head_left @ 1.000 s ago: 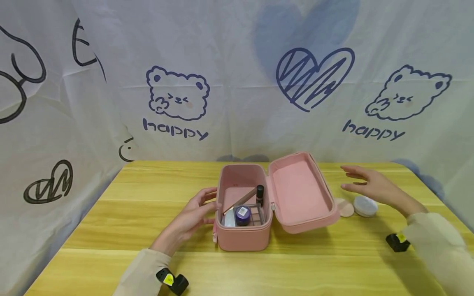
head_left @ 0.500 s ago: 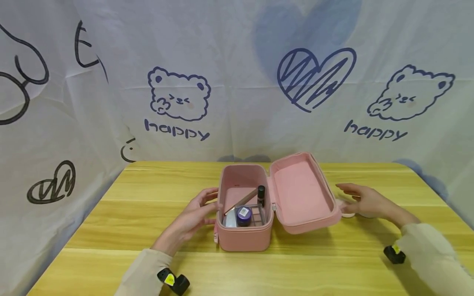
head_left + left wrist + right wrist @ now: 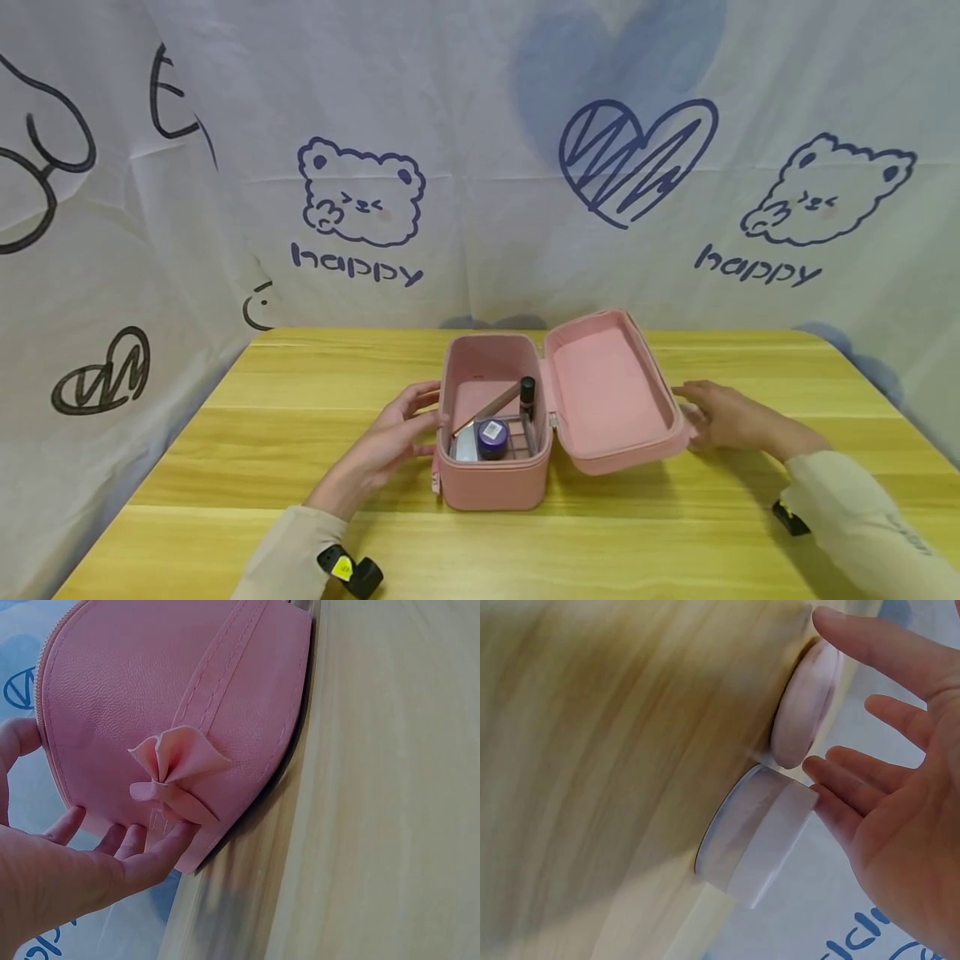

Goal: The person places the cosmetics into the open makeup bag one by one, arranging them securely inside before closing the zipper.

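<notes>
A pink cosmetic case [image 3: 491,487] stands with its lid [image 3: 611,387] folded out to the right. My left hand [image 3: 390,433] touches its left side; the left wrist view shows the thumb at the zipped rim and fingertips beside a pink bow [image 3: 176,754]. Behind the lid's outer edge, my right hand [image 3: 731,421] reaches low with fingers spread. In the right wrist view, its thumb and fingers flank a pale round powder puff [image 3: 804,709], little finger beside a round white-topped container [image 3: 754,832]. Both items are hidden by the hand in the head view.
Inside the case lie a purple-lidded jar [image 3: 492,437], a palette [image 3: 521,433], a slim brown stick [image 3: 495,404], a black-capped tube [image 3: 527,396] and a pale flat item [image 3: 465,443]. A printed cloth [image 3: 487,242] hangs behind the wooden table [image 3: 322,358].
My right hand has come down and left, from above the puff and container to beside the lid's edge, covering both. The left hand and the case have stayed in place.
</notes>
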A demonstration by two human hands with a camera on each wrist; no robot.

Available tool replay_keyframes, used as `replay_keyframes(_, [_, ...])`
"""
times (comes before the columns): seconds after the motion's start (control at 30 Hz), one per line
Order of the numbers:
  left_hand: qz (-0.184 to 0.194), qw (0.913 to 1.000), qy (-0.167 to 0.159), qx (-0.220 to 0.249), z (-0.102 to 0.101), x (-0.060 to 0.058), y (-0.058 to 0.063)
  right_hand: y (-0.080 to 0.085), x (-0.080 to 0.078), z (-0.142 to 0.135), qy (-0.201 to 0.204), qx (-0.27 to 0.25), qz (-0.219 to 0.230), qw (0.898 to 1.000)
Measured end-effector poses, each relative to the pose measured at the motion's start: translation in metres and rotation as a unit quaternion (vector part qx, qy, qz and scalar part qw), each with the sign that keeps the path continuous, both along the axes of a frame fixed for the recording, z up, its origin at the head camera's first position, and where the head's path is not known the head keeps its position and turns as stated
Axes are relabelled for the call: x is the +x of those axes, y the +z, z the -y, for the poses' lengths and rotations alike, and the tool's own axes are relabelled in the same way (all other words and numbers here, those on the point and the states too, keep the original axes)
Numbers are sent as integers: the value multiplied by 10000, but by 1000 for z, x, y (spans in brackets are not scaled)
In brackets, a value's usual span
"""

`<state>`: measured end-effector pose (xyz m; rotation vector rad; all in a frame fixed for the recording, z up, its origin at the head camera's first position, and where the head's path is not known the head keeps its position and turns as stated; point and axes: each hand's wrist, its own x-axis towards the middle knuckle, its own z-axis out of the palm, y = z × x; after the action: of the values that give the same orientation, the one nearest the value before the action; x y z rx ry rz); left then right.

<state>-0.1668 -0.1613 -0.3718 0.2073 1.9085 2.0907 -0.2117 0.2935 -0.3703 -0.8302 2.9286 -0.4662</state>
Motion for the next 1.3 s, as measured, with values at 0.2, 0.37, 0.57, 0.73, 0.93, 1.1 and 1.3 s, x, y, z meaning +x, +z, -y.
replay_keyframes(0.2, [18, 10000, -3, -24, 0, -1, -1, -1, -3, 2, 133, 39, 174, 9998])
replay_keyframes(0.37, [8, 10000, -50, -1, 0, -1, -2, 0, -4, 4, 50, 59, 300, 9995])
replay_keyframes(0.57, [-4, 10000, -46, -20, -1, -1, -3, 5, -2, 3, -334, -89, 285, 9990])
replay_keyframes(0.73, [-5, 10000, -2, -26, 0, -1, -3, 10, -3, 2, -452, -206, 213, 9985])
replay_keyframes(0.93, [0, 10000, 43, -3, -1, -1, -2, 14, -6, -3, -463, -310, 59, 9984])
replay_keyframes(1.1, [5, 10000, 56, 20, -1, 0, -1, 22, -9, -6, -569, -658, 103, 9962])
replay_keyframes(1.3, [19, 10000, 67, 38, -1, 1, -1, 43, -12, -3, -858, -837, 217, 9925])
